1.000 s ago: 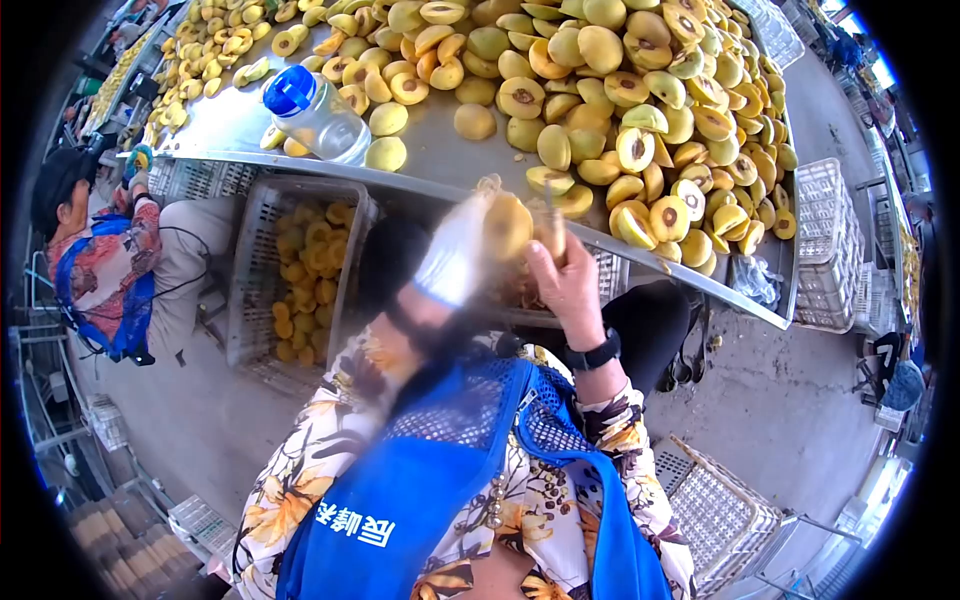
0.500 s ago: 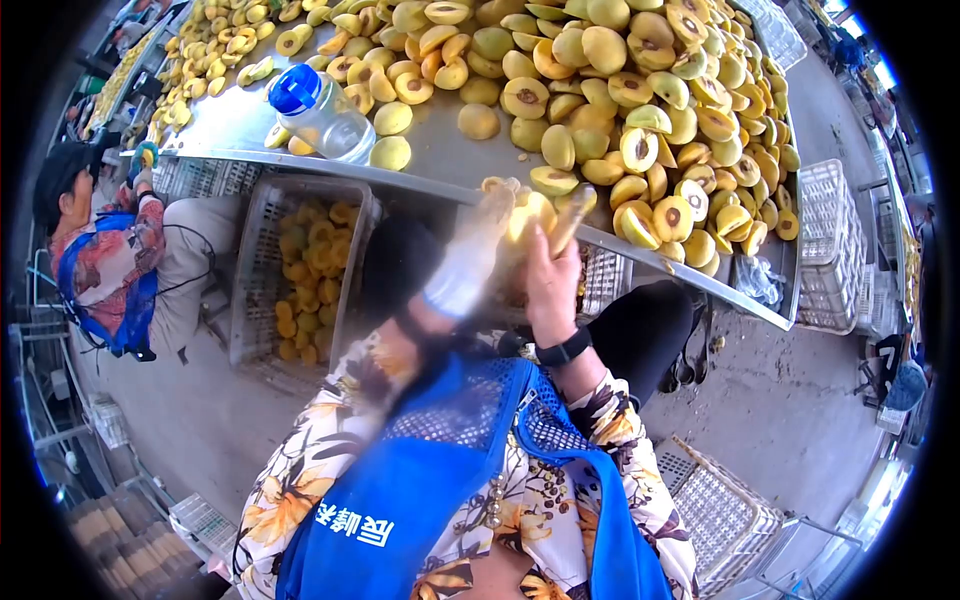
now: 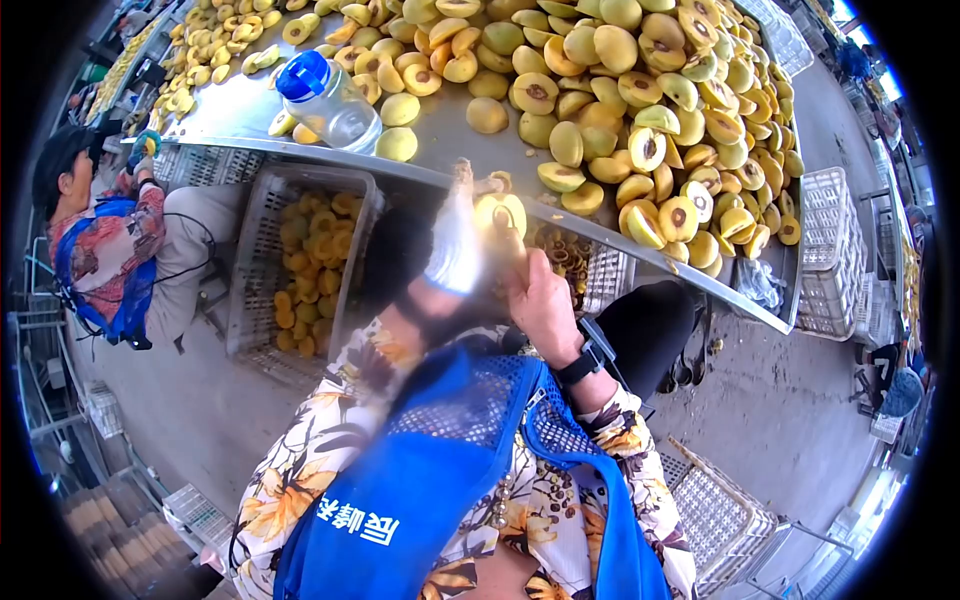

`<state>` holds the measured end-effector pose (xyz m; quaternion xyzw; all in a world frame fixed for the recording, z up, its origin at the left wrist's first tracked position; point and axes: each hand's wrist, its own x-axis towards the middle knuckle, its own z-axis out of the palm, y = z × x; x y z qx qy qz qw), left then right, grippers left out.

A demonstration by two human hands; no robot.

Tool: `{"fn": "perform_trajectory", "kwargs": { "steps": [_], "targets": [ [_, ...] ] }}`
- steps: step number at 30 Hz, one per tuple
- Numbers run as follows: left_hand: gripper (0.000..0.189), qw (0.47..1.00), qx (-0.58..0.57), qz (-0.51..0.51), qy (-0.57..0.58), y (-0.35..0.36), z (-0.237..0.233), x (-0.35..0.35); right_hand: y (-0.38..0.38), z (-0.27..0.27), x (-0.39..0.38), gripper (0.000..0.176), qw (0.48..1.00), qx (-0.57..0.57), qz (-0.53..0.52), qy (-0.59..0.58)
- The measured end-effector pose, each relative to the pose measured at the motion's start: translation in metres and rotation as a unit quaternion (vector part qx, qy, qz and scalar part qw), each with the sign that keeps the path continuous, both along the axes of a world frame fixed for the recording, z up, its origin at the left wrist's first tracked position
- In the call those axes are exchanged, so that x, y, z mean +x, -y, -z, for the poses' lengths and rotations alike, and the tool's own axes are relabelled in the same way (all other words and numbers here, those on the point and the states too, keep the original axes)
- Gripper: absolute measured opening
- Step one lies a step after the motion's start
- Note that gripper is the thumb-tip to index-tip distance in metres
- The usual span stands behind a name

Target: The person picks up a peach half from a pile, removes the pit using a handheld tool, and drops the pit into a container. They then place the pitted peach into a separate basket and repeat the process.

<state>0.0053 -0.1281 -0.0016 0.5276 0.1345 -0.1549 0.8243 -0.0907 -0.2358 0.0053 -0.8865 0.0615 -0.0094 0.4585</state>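
Note:
My left hand (image 3: 455,240), in a white glove, is closed around a yellow peach half (image 3: 500,218) with its cut side showing, just off the table's front edge. Close on its right, my bare right hand (image 3: 545,305) has its fingers curled shut near the fruit. A slim hand tool was visible in that hand a moment earlier; now it is mostly hidden and blurred. Below both hands, a crate holding brown pits or scraps (image 3: 565,260) shows partly under the table. Many peach halves (image 3: 600,110) are heaped on the metal table (image 3: 440,130) ahead.
A blue-capped water bottle (image 3: 330,105) lies tilted on the table. A crate of peach halves (image 3: 245,270) stands at my left, beyond it a seated person (image 3: 110,240). White crates (image 3: 830,240) are stacked on the right; another crate (image 3: 720,520) sits behind at right.
My right hand has moved down and toward me, and its tool no longer points upward in view. My left hand keeps the peach half, its cut face now turned more into view.

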Motion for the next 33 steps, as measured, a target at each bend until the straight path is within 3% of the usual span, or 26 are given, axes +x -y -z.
{"fn": "perform_trajectory", "kwargs": {
  "steps": [2,4,10,12,14,16,18,21,22,24,27,29,30,32,33],
  "targets": [
    [0.053,0.974,0.141,-0.025,0.174,0.002,0.027,-0.003,0.000,-0.003,-0.001,0.021,1.000,0.004,-0.002,-0.014],
    [0.052,0.947,0.208,-0.032,0.244,0.002,0.040,-0.003,0.000,-0.003,-0.001,0.022,1.000,0.002,-0.004,-0.018],
    [0.047,0.971,0.184,0.018,0.153,0.002,0.030,-0.006,-0.001,-0.003,-0.005,0.021,0.999,-0.023,-0.008,-0.024],
    [0.044,0.985,0.138,0.044,0.097,0.007,-0.009,-0.013,0.000,0.001,-0.007,0.019,0.999,-0.021,-0.015,-0.027],
    [0.039,0.911,0.297,0.037,0.283,0.004,0.007,-0.009,0.000,0.001,-0.008,0.019,0.998,-0.028,-0.017,-0.044],
    [0.034,0.917,0.295,0.051,0.263,0.003,0.014,-0.008,0.000,0.003,-0.011,0.019,0.998,-0.029,-0.025,-0.056],
    [0.029,0.987,0.135,0.085,0.030,0.009,-0.016,-0.009,0.001,0.007,-0.013,0.020,0.997,-0.022,-0.038,-0.062],
    [0.026,0.970,0.150,0.190,0.036,0.004,-0.010,-0.003,0.007,0.009,-0.017,0.022,0.995,0.015,-0.078,-0.067],
    [0.026,0.937,0.215,0.266,0.065,-0.001,-0.012,0.003,0.008,0.006,-0.018,0.020,0.992,0.051,-0.065,-0.096],
    [0.025,0.915,0.210,0.315,0.138,-0.004,-0.016,0.005,0.010,0.007,-0.020,0.022,0.992,0.061,-0.058,-0.096],
    [0.028,0.881,0.269,0.273,0.278,-0.002,-0.026,-0.003,0.008,0.004,-0.019,0.021,0.991,0.115,0.000,-0.075],
    [0.025,0.908,0.294,0.212,0.212,0.005,-0.023,-0.010,0.000,0.003,-0.016,0.021,0.983,0.163,0.037,-0.079],
    [0.025,0.730,0.478,0.093,0.480,0.002,0.025,-0.013,-0.004,0.006,-0.016,0.022,0.977,0.184,0.046,-0.097],
    [0.031,0.902,0.299,0.118,0.289,-0.001,0.031,-0.011,-0.012,0.009,-0.015,0.020,0.969,0.212,0.035,-0.121],
    [0.034,0.940,0.231,0.123,0.220,-0.003,0.024,-0.012,-0.011,0.004,-0.014,0.019,0.947,0.269,0.037,-0.171]
  ]
}}
